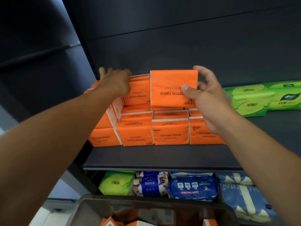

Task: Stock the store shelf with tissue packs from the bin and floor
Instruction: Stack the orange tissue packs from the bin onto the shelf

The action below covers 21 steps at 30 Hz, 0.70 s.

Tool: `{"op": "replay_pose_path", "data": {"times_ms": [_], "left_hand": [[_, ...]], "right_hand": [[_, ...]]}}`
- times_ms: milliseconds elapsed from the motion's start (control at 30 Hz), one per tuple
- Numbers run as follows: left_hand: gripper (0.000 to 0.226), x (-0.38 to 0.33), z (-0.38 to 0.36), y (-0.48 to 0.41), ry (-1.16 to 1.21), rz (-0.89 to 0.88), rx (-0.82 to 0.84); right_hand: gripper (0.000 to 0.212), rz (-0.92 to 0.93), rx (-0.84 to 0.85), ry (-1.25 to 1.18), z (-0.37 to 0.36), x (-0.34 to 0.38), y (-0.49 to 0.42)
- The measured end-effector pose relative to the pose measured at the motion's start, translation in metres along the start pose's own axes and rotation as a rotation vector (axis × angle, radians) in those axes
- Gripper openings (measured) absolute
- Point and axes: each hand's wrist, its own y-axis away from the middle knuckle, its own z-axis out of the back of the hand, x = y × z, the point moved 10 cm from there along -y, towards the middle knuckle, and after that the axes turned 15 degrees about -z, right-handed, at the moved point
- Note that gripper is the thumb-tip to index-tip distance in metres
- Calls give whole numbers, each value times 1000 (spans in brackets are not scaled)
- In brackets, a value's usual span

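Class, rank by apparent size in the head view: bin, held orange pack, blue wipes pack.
1. Bin, nearest the camera and cut off.
2. Held orange pack.
3. Blue wipes pack, only slightly smaller.

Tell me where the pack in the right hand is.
Head view, centre: the orange pack stands atop the orange stack, pinched by the right hand, green packs farther right.

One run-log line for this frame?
stocking | right hand pinches orange tissue pack over stacked packs | left hand rests on them | bin holds more
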Motion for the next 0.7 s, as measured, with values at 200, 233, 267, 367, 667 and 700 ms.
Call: {"op": "replay_pose_path", "data": {"times_ms": [200, 233, 267, 367, 667, 700], "left_hand": [[44, 18, 35, 27, 88, 38, -91], [42, 20, 41, 34, 96, 40, -111], [41, 21, 46, 42, 98, 38, -123], [38, 21, 59, 66, 100, 7, -174], [32, 13, 81, 117, 2, -135, -460], [32, 13, 79, 120, 4, -135, -462]], "right_hand": [[50, 18, 35, 65, -37, -11, 0], [50, 28, 44, 94, -47, -14, -3], [49, 38, 51, 121, -57, -16, -7], [48, 65, 58, 169, -84, -19, -20], [47, 106, -36, 219, -99, -27, -54], [47, 104, -29, 234, -102, -29, -57]]}}
